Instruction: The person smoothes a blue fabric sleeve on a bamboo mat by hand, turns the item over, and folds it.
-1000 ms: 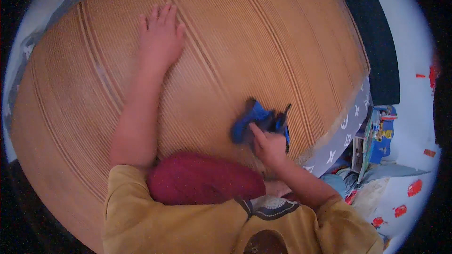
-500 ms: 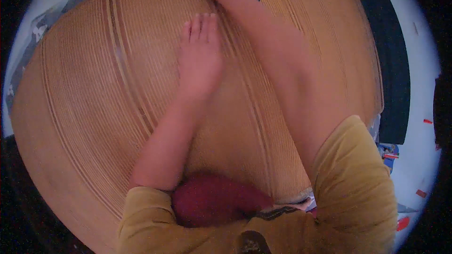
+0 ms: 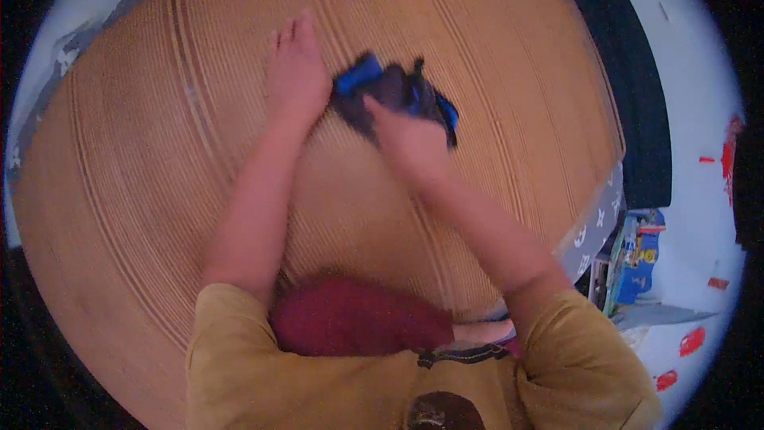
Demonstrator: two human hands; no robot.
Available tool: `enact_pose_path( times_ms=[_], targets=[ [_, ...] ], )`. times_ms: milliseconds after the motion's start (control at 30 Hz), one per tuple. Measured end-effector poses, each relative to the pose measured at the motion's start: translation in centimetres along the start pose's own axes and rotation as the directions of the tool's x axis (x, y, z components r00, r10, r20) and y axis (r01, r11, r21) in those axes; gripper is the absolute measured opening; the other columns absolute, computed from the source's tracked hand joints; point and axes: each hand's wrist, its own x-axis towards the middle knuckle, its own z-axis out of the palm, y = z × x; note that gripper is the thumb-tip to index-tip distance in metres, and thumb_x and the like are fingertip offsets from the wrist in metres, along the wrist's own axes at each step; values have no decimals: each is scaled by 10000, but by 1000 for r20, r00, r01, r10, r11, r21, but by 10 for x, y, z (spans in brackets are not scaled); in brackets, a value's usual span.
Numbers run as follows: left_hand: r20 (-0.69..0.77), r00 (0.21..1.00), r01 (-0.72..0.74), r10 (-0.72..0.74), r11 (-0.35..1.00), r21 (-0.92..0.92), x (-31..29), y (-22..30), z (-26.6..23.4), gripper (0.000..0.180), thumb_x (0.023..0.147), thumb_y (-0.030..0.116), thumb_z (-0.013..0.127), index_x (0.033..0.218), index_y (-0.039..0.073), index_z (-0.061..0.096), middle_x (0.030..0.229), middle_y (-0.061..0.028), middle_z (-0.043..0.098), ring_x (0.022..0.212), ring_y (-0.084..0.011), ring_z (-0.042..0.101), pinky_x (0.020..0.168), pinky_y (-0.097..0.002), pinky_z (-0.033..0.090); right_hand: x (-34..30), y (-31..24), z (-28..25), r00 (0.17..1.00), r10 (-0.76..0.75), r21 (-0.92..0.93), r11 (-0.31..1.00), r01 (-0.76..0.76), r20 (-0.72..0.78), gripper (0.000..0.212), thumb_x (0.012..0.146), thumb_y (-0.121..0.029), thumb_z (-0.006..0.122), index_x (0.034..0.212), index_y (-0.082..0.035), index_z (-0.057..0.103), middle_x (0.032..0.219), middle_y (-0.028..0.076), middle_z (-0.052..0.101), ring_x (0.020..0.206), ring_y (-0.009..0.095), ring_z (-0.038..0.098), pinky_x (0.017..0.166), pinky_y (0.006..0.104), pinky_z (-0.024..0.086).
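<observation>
A crumpled dark cloth [image 3: 390, 89] with bright blue patches lies on the brown striped woven mat [image 3: 231, 103], ahead of me and a little right of the middle. My right hand [image 3: 414, 142] is closed on its near side, with the thumb showing on top and the other fingers mostly hidden. To the left of the bundle, my left hand [image 3: 298, 76] rests on the mat with its fingers stretched forward, holding nothing. The side of that hand is close to the cloth's left edge. Motion blurs the cloth, so what kind of piece it is cannot be made out.
A long dark panel [image 3: 617, 80] borders the mat on the right. Grey fabric with white shapes [image 3: 590, 231] shows at the mat's right edge. Beyond it are colourful books or boxes [image 3: 637, 259] by a pale wall with red marks. My maroon-clad leg [image 3: 362, 318] is on the mat nearest me.
My right hand has come back from the far edge toward me, bringing the dark cloth onto the middle of the mat. My left hand appears slightly farther left.
</observation>
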Motion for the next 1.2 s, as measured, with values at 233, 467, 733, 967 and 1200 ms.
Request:
enact_pose_path(
  times_ms=[233,467,733,967,1200],
  targets=[
    [70,998,-3,5,999,-36,8,2,-10,645,826,17,529,1442,-42,345,1473,-225,421,1411,-347,344,1198,-454,207,-225,27,12,983,52,108,992,-72,178,537,869,-221,630,1391,-210,506,642,89,612,544,299,606,499,448,468],
    [10,997,-77,77,992,100,1,6,11,611,859,62,491,1447,-40,357,1495,-189,416,1423,-336,335,1197,-460,203,-295,44,46,982,123,125,982,-142,146,502,824,-216,671,1314,-235,564,601,85,591,501,302,592,467,442,459],
    [125,988,-126,94,951,284,-14,24,-6,552,900,73,432,1446,-2,399,1505,-191,407,1430,-339,324,1199,-490,171,-155,47,25,992,-23,195,980,47,-124,426,857,-203,641,1280,-231,608,588,103,599,493,311,600,468,459,472],
    [182,979,-129,90,967,218,-20,36,0,655,858,54,532,1481,15,333,1559,-194,312,1469,-343,241,1206,-486,163,95,63,4,965,-2,53,998,16,-262,353,943,-279,531,1280,-249,631,729,145,683,626,327,662,571,477,521],
    [133,982,-153,133,976,156,-19,35,6,639,875,92,541,1478,22,343,1550,-189,330,1467,-319,255,1215,-489,138,289,106,-16,937,145,29,989,-143,-319,389,941,-331,487,1300,-262,621,1034,163,708,919,365,681,817,485,543]
  ],
)
